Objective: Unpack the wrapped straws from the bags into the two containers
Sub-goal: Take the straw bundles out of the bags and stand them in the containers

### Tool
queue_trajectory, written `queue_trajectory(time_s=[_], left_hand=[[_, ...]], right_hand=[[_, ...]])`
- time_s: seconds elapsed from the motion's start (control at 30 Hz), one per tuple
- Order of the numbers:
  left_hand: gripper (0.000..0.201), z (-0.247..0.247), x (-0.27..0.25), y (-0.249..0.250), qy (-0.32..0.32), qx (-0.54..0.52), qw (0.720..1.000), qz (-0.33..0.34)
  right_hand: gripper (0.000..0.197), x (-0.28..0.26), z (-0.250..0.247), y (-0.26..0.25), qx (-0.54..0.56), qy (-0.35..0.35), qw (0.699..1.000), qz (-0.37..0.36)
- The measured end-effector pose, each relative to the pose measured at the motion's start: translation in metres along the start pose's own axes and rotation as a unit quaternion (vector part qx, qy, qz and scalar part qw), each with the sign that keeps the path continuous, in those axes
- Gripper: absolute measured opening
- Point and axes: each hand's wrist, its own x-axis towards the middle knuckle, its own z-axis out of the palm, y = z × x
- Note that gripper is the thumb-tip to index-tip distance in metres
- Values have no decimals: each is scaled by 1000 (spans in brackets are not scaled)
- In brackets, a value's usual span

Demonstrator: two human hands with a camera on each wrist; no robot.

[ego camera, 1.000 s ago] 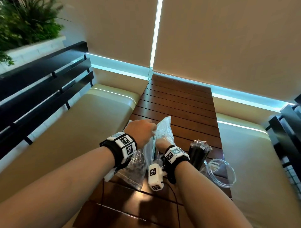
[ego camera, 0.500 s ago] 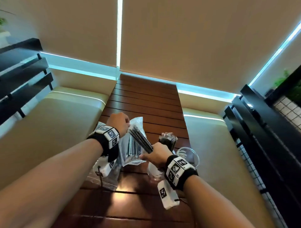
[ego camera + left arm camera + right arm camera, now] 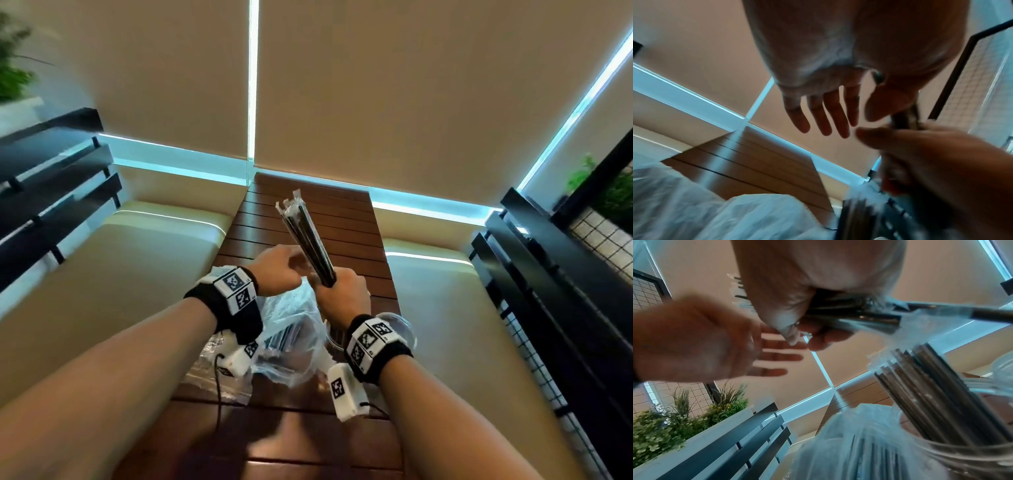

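My right hand point(image 3: 342, 293) grips a bundle of black wrapped straws point(image 3: 305, 236) by its lower end; the bundle slants up and away over the wooden table point(image 3: 346, 236). In the right wrist view the straws point(image 3: 851, 316) cross my curled fingers point(image 3: 789, 331). My left hand point(image 3: 282, 270) hovers just left of it with fingers straight point(image 3: 824, 116), holding nothing. Below both hands a clear bag point(image 3: 291, 337) with more straws lies on the table. A clear container point(image 3: 966, 452) holding several straws point(image 3: 937, 399) stands under my right wrist; another clear container point(image 3: 402, 323) peeks out beside it.
A second, flatter plastic bag point(image 3: 209, 359) lies at the table's left edge. Beige cushioned benches point(image 3: 137, 291) flank the table, with black slatted backs point(image 3: 51, 192) on both sides. Blinds close the far end. Plants point(image 3: 674, 426) stand behind the left bench.
My right hand has pulled a bundle of straws out of the bag and lifted it upright. The left hand has let go of the bag and spread its fingers.
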Motion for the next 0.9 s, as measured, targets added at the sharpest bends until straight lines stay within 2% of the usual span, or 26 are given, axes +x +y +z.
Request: queue_trajectory(time_s=[0.07, 0.1, 0.17, 0.27, 0.33, 0.4, 0.43, 0.47, 0.5, 0.57, 0.63, 0.67, 0.8, 0.9], left_hand=[[33, -2, -7, 20, -45, -146, 988, 22], [30, -2, -10, 29, -37, -211, 977, 18], [23, -1, -12, 39, 18, -283, 959, 2], [40, 3, -10, 43, 119, -305, 945, -28], [43, 1, -9, 40, 167, -284, 944, -27], [43, -5, -8, 37, 211, -255, 944, -14], [44, -11, -9, 36, 230, -226, 946, -6], [47, -15, -7, 34, 241, -188, 952, -4], [50, -19, -7, 32, 247, -147, 958, -6], [52, -23, -9, 29, 251, -96, 963, -26], [54, -21, -11, 24, 249, -77, 964, -46], [53, -20, -14, 24, 244, -69, 966, -56], [53, -12, -18, 27, 231, -22, 971, -59], [35, -8, -11, 37, 215, 57, 975, 10]], right_hand=[[20, 2, 4, -13, -17, 9, 1000, -14], [18, 3, 6, -19, -16, 21, 999, -26], [31, 6, 11, -28, 9, 44, 997, -60], [24, 8, 14, -39, 1, 18, 996, -89], [31, 10, 8, -42, -25, -23, 989, -145], [51, 13, -4, -42, -61, -82, 980, -171], [53, 16, -11, -40, -60, -101, 979, -169], [45, 18, -19, -39, -31, -100, 980, -167], [33, 19, -29, -39, 24, -68, 983, -169], [16, 20, -54, -47, 153, 60, 974, -158], [16, 21, -79, -61, 225, 181, 945, -150], [22, 22, -90, -69, 240, 211, 934, -160], [37, 21, -111, -93, 190, 233, 922, -243], [38, 17, -83, -98, 41, 146, 954, -258]])
